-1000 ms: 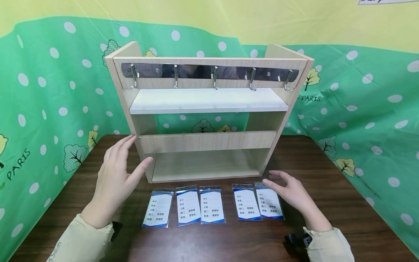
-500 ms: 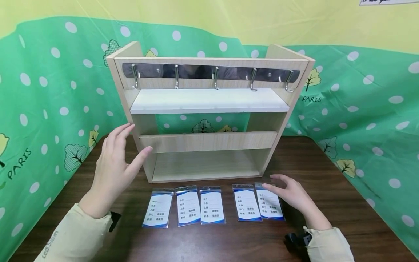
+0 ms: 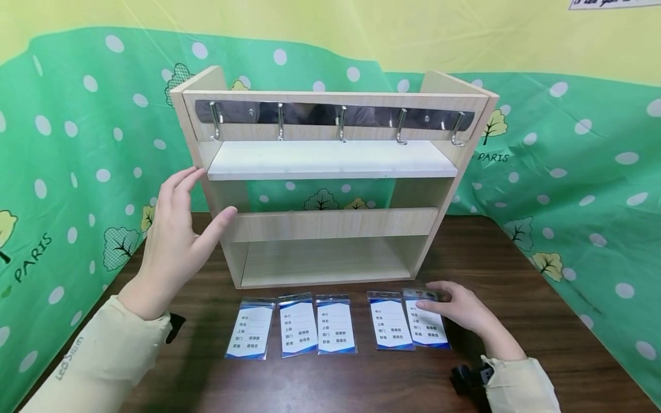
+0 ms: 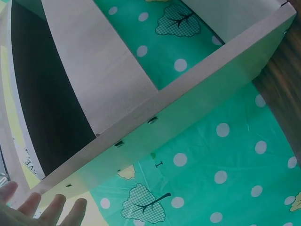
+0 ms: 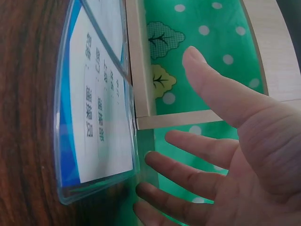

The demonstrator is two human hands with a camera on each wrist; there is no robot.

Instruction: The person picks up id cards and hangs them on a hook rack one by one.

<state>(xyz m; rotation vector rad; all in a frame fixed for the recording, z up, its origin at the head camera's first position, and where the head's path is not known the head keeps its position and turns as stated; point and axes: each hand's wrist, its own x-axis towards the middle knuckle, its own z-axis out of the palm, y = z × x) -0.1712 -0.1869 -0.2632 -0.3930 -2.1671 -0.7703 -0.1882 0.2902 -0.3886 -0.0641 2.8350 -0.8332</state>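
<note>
Several ID badges in clear plastic sleeves lie in a row on the table, face up, with blue and white print. My right hand (image 3: 462,312) hovers over the rightmost badge (image 3: 427,324), thumb and fingers spread apart and holding nothing. That badge (image 5: 101,117) fills the left of the right wrist view. Beside the left panel of a pale wooden rack (image 3: 330,225), my left hand (image 3: 178,241) is raised with fingers extended, nothing in it. Across the rack's top runs a shiny metal strip with several hooks (image 3: 342,123), all bare.
The rack stands upright behind the badges, with a white shelf (image 3: 330,159) under the hooks. Three badges lie left of centre, among them a middle badge (image 3: 298,325). A green dotted cloth (image 3: 578,172) hangs behind the dark wooden table (image 3: 320,384).
My left hand has risen along the rack's left side. My right hand has come down a little over the rightmost badge. The badges and rack stay in place.
</note>
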